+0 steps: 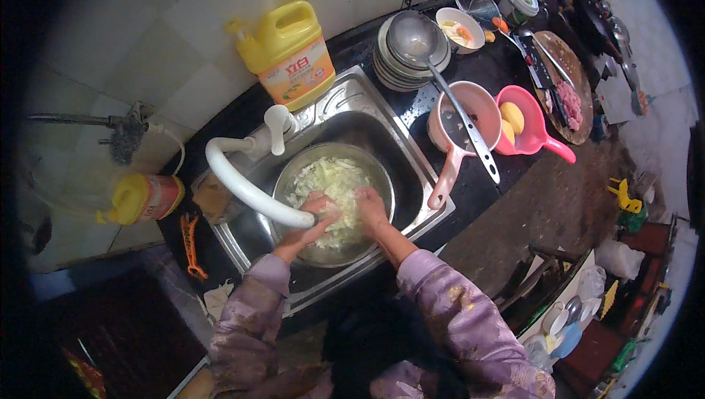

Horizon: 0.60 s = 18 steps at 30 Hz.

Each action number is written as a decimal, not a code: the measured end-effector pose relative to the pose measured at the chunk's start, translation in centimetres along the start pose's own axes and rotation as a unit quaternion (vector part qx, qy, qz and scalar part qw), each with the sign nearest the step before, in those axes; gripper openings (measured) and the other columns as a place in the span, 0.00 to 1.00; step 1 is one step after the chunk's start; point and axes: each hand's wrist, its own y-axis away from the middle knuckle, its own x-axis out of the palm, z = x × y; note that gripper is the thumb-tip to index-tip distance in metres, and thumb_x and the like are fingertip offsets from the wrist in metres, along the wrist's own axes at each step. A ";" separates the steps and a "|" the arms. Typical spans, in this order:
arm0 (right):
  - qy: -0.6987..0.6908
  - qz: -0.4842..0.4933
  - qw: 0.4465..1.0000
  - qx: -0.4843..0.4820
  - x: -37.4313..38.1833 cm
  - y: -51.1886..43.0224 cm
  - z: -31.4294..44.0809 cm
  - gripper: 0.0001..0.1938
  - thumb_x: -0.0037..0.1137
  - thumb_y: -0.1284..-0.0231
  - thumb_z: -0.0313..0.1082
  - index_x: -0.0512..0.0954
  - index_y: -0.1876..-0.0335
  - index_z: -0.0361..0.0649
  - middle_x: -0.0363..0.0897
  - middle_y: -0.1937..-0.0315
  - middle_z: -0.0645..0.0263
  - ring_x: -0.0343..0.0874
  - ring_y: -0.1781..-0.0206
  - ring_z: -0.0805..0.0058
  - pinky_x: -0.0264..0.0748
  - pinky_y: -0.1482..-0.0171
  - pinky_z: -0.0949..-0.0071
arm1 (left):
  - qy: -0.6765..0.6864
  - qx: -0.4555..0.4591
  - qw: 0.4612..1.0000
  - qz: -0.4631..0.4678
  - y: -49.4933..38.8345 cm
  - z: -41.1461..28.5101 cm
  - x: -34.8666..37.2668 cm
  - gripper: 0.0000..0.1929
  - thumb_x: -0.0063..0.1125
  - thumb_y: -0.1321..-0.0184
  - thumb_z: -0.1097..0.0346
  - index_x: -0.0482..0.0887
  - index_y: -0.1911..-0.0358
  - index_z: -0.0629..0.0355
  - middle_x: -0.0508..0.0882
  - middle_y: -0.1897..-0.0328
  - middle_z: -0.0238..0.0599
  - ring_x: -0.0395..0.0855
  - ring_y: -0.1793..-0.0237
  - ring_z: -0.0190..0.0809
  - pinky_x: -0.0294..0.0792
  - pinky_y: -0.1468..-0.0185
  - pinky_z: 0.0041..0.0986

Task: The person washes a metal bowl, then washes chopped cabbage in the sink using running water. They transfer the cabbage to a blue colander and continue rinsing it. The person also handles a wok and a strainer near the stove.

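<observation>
A round metal basin (pixel 389 190) stands in the stainless-steel sink (pixel 427 187), holding water and pale green shredded leaves that look like cabbage (pixel 333 173). Both hands are inside the basin among the shreds. My left hand (pixel 322 209) is at the left of the pile, partly covered by the end of the white faucet hose (pixel 259 195). Over on the right side, my right hand (pixel 372 207) has its fingers curled down into the leaves. The fingertips of both hands are hidden by water and shreds, so I cannot tell how much they grasp.
A yellow detergent jug (pixel 297 57) stands behind the sink. To the right are stacked bowls (pixel 399 77) under a metal ladle (pixel 416 41), a pale pink dipper (pixel 440 118) and a bright pink one (pixel 531 137) with yellow items. Farther right, a cutting board (pixel 575 79) bears minced meat (pixel 570 104) and a cleaver (pixel 537 71).
</observation>
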 end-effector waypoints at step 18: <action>0.181 0.151 0.971 0.047 1.6 1.5 0.4 0.33 0.56 0.41 0.42 0.57 0.30 0.49 0.68 0.42 0.55 0.70 0.44 0.57 0.72 0.51 0.48 | -0.130 -0.094 0.987 -0.022 -5.7 17.8 4.8 0.42 0.68 0.53 0.43 0.68 0.36 0.58 0.71 0.35 0.48 0.70 0.38 0.49 0.60 0.33 0.36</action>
